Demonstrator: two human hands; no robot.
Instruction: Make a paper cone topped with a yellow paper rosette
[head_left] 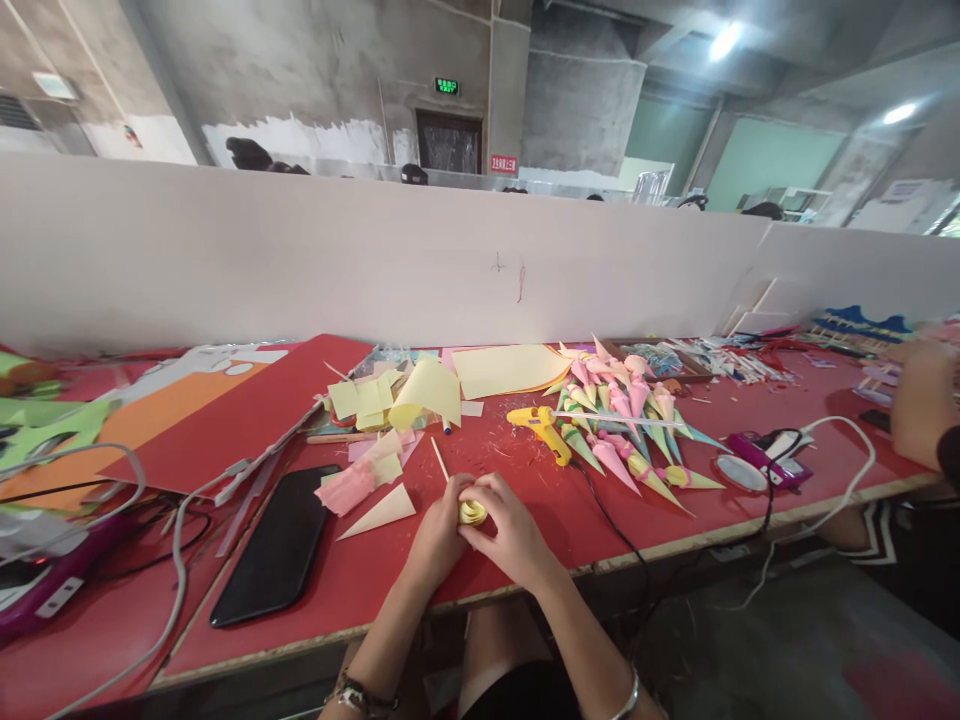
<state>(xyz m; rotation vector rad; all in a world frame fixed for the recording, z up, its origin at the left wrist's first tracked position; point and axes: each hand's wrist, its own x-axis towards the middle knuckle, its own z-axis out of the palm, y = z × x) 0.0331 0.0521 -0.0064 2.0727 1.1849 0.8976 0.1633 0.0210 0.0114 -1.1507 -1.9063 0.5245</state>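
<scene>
My left hand (pixel 439 535) and my right hand (pixel 510 530) meet over the red table (pixel 360 590), both with fingers closed round a small roll of yellow paper (pixel 472 512). A thin wooden stick (pixel 439 459) runs up and to the left from the roll, lying on the table. A pale yellow paper triangle (pixel 379 513) and a crumpled pink piece (pixel 346 487) lie just left of my left hand.
A black phone (pixel 279 545) lies at the left. A yellow glue gun (pixel 541 425) and a pile of pink, green and yellow paper cones (pixel 630 420) sit right of centre. Yellow sheets (pixel 506 368), cables and another person's arm (pixel 919 400) at far right.
</scene>
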